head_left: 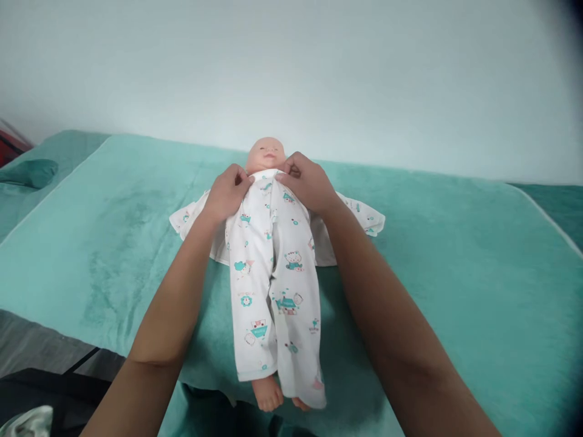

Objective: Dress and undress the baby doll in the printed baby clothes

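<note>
A baby doll lies on its back, its head toward the wall. White printed pants cover its front from just under the chin down to the feet; whether the legs are inside them I cannot tell. My left hand pinches the waistband at its left corner. At the right side of the same waistband, my right hand is also closed on the fabric. A matching white shirt lies beneath, its sleeves spread out to both sides. Bare doll feet show below the hems.
A green cloth covers the table, meeting a pale wall at the back. A black item sits at the lower left beside the grey floor. Something red shows at the far left edge.
</note>
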`<action>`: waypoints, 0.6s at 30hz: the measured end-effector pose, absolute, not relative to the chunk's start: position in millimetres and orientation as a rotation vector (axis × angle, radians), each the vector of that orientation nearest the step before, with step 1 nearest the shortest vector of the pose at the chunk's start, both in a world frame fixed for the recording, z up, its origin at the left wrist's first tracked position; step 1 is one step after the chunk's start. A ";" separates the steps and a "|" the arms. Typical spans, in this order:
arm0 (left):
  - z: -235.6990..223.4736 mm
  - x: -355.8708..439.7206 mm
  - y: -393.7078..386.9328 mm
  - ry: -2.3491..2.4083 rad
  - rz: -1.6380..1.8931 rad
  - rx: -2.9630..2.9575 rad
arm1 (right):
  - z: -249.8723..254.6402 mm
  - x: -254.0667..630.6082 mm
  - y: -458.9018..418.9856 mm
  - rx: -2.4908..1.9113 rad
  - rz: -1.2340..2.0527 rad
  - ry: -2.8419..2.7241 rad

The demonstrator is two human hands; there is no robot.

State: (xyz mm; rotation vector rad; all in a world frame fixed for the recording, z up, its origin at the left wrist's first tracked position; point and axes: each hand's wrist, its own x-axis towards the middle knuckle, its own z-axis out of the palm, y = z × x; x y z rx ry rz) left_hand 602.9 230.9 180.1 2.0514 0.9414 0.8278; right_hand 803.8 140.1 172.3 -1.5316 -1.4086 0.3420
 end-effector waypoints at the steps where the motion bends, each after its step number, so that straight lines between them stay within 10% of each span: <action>1: 175.4 605.5 234.3 0.977 0.890 2.026 | 169.8 802.5 146.1 -1.567 0.296 -1.366; 18: 116.5 564.2 186.8 0.967 1.366 1.775 | 128.7 757.8 63.0 -1.376 0.105 -0.992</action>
